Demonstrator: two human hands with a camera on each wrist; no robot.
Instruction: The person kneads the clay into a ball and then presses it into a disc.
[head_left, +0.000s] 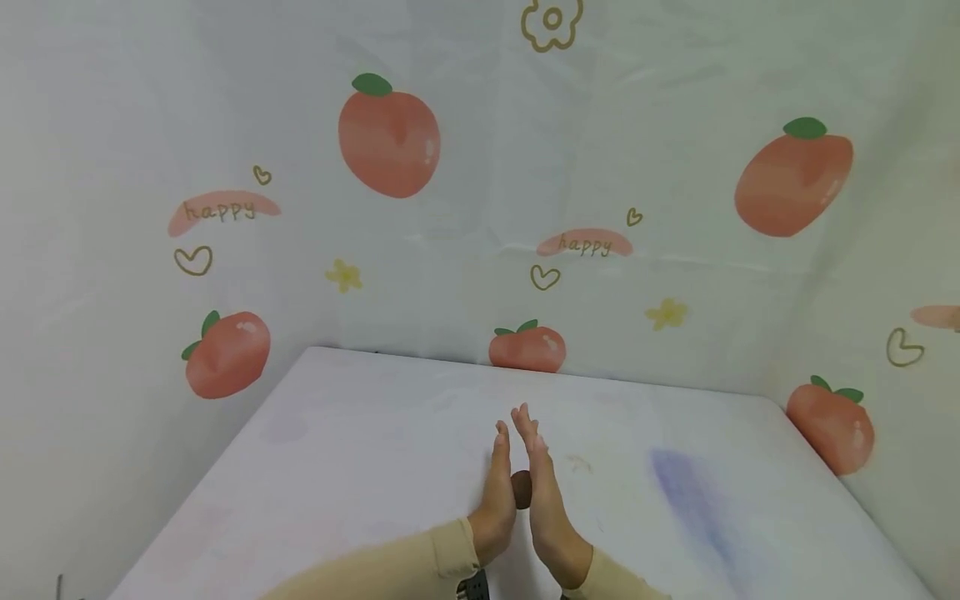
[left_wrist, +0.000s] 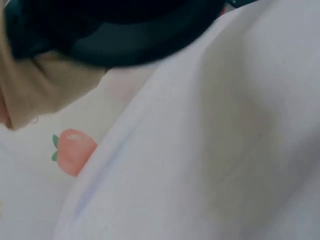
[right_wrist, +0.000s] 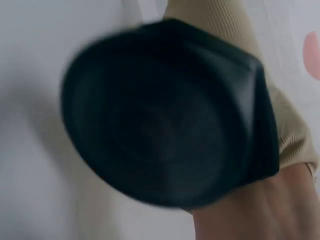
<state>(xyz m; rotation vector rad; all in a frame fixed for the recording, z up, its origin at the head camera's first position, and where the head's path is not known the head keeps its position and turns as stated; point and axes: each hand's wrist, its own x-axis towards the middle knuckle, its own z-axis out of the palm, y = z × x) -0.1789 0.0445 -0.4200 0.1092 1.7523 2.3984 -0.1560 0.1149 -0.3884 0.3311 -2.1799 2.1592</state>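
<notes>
A small dark brown lump, round at its visible edge, sits between my two palms above the table in the head view. My left hand presses on it from the left with its fingers straight and pointing away. From the right, my right hand presses against it, its fingers also straight and slightly spread at the tips. Most of the lump is hidden by the hands. Neither wrist view shows the lump; a dark round device fills much of the right wrist view, in front of a beige sleeve.
A pale cloth-like surface covers the table, with a blue-purple smear on the right. Behind it hangs a white curtain printed with peach-like fruit, hearts and flowers. Another dark rounded device crosses the top of the left wrist view.
</notes>
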